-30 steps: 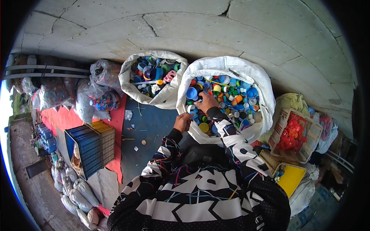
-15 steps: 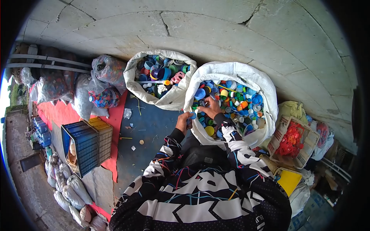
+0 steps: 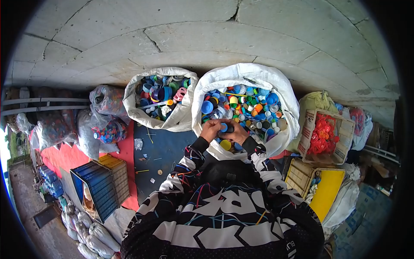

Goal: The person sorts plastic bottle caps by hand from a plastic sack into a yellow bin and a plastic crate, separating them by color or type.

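My left hand (image 3: 211, 129) is closed round a small blue cap (image 3: 224, 127) at the near edge of the larger white sack (image 3: 290, 103). Beside it, my right hand (image 3: 237, 133) has its fingers bent round a dark piece (image 3: 230, 128), close against the blue cap. The sack is full of mixed plastic caps in blue, green, white, orange and yellow. A yellow lid (image 3: 225, 144) lies just below my hands. To the left stands a smaller white sack (image 3: 131, 101) with larger lids and a pink piece (image 3: 179, 94).
A beige crate (image 3: 345, 140) holds red caps at the right, above a yellow crate (image 3: 328, 185). At the left are a blue crate (image 3: 97, 185), clear bags of caps (image 3: 56, 101) and filled sacks (image 3: 101, 235). A concrete wall (image 3: 194, 39) runs behind.
My right hand has come out of the caps and now meets my left hand over the sack's near edge. The view has shifted, with the sacks lying further left.
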Demonstrator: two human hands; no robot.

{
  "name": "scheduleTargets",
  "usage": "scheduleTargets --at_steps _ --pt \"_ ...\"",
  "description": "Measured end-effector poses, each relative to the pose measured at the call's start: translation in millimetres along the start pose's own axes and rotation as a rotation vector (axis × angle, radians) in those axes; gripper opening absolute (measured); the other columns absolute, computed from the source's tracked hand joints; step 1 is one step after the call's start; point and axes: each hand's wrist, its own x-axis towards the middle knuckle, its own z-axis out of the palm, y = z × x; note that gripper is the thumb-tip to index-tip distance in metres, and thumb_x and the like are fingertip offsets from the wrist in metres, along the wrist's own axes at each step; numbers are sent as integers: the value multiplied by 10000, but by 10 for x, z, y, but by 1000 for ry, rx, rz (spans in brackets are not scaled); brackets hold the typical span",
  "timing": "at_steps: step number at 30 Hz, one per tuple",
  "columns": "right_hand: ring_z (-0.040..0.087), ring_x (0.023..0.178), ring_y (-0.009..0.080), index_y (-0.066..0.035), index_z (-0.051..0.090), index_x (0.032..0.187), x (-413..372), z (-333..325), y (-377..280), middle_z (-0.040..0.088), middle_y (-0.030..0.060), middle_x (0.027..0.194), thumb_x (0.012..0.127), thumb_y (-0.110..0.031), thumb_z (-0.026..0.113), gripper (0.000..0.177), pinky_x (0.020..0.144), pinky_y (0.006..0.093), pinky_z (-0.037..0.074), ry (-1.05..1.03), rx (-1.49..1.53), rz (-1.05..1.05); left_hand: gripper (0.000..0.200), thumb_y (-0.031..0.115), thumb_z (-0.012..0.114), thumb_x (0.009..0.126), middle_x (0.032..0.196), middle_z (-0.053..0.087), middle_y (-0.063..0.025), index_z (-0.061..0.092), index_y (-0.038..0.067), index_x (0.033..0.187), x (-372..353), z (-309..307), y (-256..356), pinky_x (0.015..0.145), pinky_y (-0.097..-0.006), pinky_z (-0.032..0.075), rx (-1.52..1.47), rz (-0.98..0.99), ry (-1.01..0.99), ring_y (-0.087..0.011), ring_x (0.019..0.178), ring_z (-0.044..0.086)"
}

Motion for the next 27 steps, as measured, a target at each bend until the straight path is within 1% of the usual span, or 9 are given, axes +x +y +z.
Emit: scheduleTargets --at_steps 1,3,5,7,11,12,19,22,27 --pt "538 607 125 -3 513 1080 -13 6 -4 568 49 794 661 -83 753 489 516 263 420 89 -140 -63 171 138 599 757 812 654 -56 614 -10 674 17 26 -32 474 -235 357 39 -11 7 -59 518 463" --pt "563 709 149 -8 491 1099 -59 -37 -4 579 73 866 657 -66 728 505 562 282 445 74 19 -9 228 123 604 762 874 667 -61 547 -12 588 31 72 -80 493 -241 363 116 -30 25 -59 536 463" --pt "588 811 174 -13 469 1119 -115 -63 15 590 98 939 653 -49 702 522 608 300 470 55 179 46 248 114 608 761 858 663 -62 494 3 571 66 114 -139 486 -242 355 101 77 36 -63 529 458" --pt "599 821 208 -27 453 1161 -171 -54 86 589 115 975 686 -58 642 512 626 325 485 1 463 46 241 111 609 764 848 668 -59 497 16 574 97 131 -205 483 -240 350 89 147 61 -56 529 453" --pt "609 829 257 -57 446 1228 -251 -42 98 583 136 1031 755 -134 519 485 633 366 507 -62 899 72 221 91 610 772 822 675 -37 508 46 581 61 117 -146 483 -225 337 -72 3 67 -39 523 433" --pt "609 862 265 -62 461 1257 -249 -44 118 587 126 1072 796 -228 448 490 668 380 515 -60 929 76 221 87 611 773 819 675 -34 509 52 580 49 128 -118 484 -221 335 -96 9 58 -36 522 430" --pt "585 954 211 -73 522 1236 -235 4 41 601 64 1092 905 -328 343 455 714 397 503 35 988 156 258 62 611 766 807 671 -26 468 59 551 -24 88 -130 490 -223 340 -136 -1 9 -41 522 444" --pt "583 937 192 -88 536 1215 -204 1 151 601 46 1078 937 -361 343 435 711 391 505 69 910 189 300 75 643 737 693 621 -5 428 67 529 -102 162 -40 497 -236 337 53 134 -27 -51 526 434" --pt "594 875 176 -117 558 1167 -139 47 300 603 33 1002 955 -403 376 399 657 369 498 74 853 185 340 131 691 694 514 461 10 412 65 512 -31 139 -200 486 -257 327 414 69 11 -58 511 383"
